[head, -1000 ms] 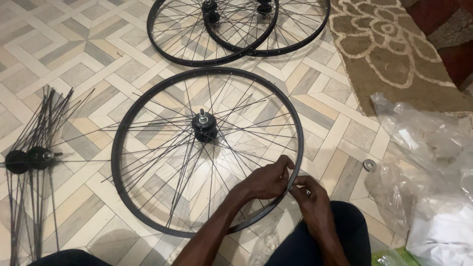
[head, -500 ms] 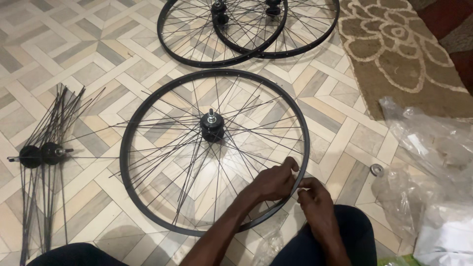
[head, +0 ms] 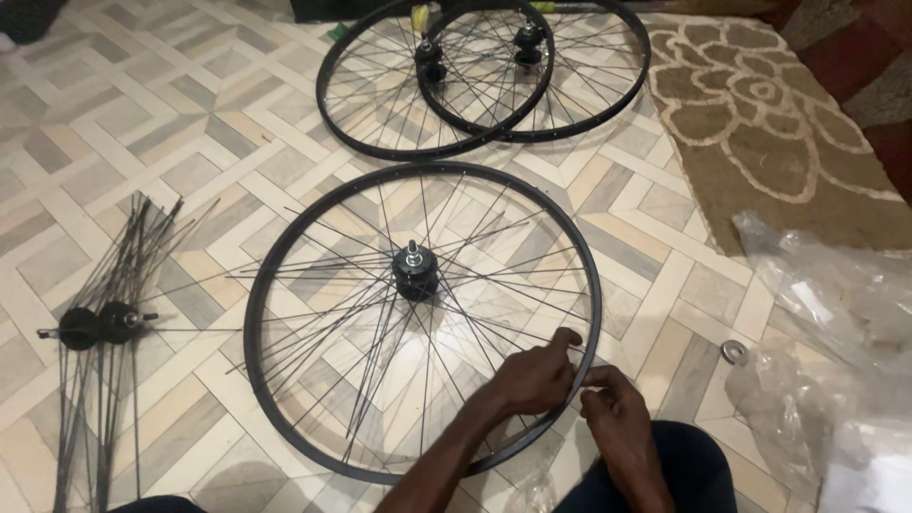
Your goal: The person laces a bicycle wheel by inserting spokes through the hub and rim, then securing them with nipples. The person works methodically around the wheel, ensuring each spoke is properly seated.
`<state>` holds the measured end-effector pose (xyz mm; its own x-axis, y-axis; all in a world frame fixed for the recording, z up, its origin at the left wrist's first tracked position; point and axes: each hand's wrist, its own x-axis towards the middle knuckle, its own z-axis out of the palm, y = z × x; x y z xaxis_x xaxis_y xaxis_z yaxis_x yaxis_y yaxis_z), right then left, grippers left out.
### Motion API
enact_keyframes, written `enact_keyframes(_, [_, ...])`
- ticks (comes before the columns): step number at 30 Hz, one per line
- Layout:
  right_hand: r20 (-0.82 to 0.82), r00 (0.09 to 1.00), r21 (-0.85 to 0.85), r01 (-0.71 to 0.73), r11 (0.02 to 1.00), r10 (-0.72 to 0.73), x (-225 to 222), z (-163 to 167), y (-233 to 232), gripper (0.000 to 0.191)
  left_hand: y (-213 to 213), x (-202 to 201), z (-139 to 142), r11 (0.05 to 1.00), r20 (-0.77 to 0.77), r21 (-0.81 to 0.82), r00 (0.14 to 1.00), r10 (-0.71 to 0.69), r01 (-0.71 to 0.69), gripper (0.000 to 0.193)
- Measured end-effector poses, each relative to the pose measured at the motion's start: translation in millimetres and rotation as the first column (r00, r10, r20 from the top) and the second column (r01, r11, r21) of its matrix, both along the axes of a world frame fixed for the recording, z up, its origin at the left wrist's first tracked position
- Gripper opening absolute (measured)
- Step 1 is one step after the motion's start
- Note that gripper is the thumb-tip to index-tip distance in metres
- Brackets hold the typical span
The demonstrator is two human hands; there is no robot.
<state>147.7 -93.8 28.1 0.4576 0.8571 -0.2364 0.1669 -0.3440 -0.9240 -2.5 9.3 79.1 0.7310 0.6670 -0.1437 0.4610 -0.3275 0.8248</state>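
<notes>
I see my left hand (head: pixel 537 380) and my right hand (head: pixel 613 418) at the near right edge of the big wheel (head: pixel 285 285) lying flat on the floor (head: pixel 114 123), both with fingers curled and pinched on thin spokes (head: pixel 494 328) right by the rim. Two more wheels (head: pixel 380 142) lie past its far edge, almost touching it. A bundle of loose spokes (head: pixel 104 323) lies to the left with bare floor between, and plastic bags (head: pixel 836 304) crowd the right side near a small ring (head: pixel 732 351).

Right of my fingers, clear crumpled plastic bags (head: pixel 836 313) lie heaped on the floor, with a white packet (head: pixel 869 480) showing at the lower corner beside them.
</notes>
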Motion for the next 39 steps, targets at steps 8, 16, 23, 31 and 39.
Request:
enact_keyframes(8, [0.079,0.997,-0.041,0.000,0.999,0.003,-3.9,12.7,-0.8,0.020,0.4,0.5,-1.0,0.998,-0.015,-0.061,1.000,-0.008,0.007,0.056])
enact_keyframes(16, [0.062,0.998,-0.009,-0.012,1.000,0.013,-6.6,17.9,1.9,0.020,0.5,-2.4,1.5,0.998,0.058,-0.056,0.998,-0.036,0.039,0.059])
enact_keyframes(23, [0.025,0.999,-0.095,0.023,0.995,-0.021,-7.9,21.8,-0.6,0.021,-0.8,-0.8,-1.3,1.000,0.016,-0.005,1.000,0.003,-0.003,0.052])
enact_keyframes(31, [-0.130,0.991,0.020,0.028,0.999,-0.026,-0.4,10.0,-1.9,0.020,-14.8,-1.2,0.2,0.980,0.123,0.173,0.989,0.077,-0.098,0.045])
enact_keyframes(39, [-0.584,0.799,0.007,0.185,0.983,-0.146,5.4,17.3,5.5,0.023,-56.9,-56.8,22.7,0.761,0.114,0.647,0.993,-0.031,-0.050,0.036])
